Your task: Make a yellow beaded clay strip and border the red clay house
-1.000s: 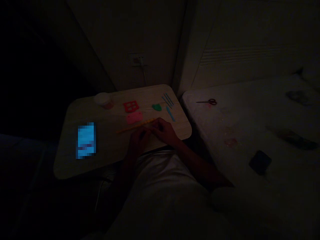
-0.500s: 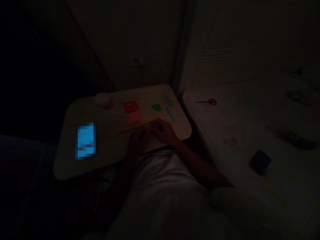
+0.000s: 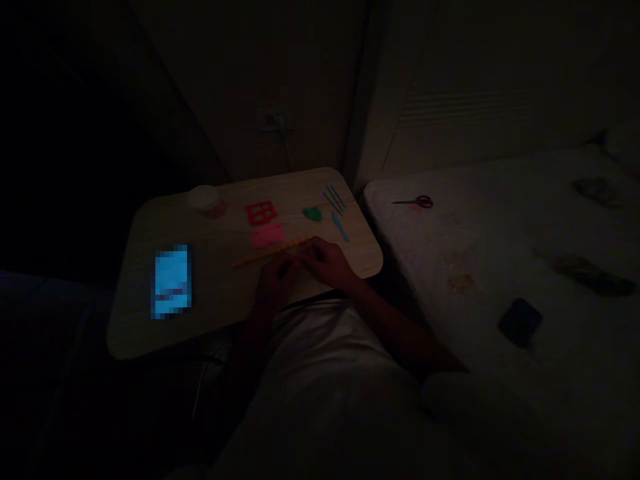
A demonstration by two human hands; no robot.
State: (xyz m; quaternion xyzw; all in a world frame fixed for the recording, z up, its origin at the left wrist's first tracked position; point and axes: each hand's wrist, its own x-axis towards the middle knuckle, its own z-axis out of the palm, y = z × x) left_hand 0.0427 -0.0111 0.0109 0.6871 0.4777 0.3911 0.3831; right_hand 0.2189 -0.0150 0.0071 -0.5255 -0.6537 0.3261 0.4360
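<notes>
In the dim light, my left hand [image 3: 276, 279] and my right hand [image 3: 327, 262] meet at the near side of the small table [image 3: 210, 300]. Fingers on both are closed in a pinch, and whatever is between them is too dark to make out. Just beyond them lies a long, thin orange strip [image 3: 263, 255], its right end close to my right fingers. Behind the strip are a flat pink piece [image 3: 268, 235] and a red window-shaped frame [image 3: 261, 213]. A green lump [image 3: 313, 213] lies to their right.
A blue modelling knife [image 3: 341, 227] and several thin sticks [image 3: 334, 199] lie at the table's right. A pale tub [image 3: 204, 199] stands back left, near a glowing, blurred screen [image 3: 171, 280]. On the white bed-like surface [image 3: 400, 247] are scissors [image 3: 417, 201] and a dark square object [image 3: 521, 323].
Both hands stay in nearly the same place, with at most a slight shift of the fingers. The things on the table have not moved.
</notes>
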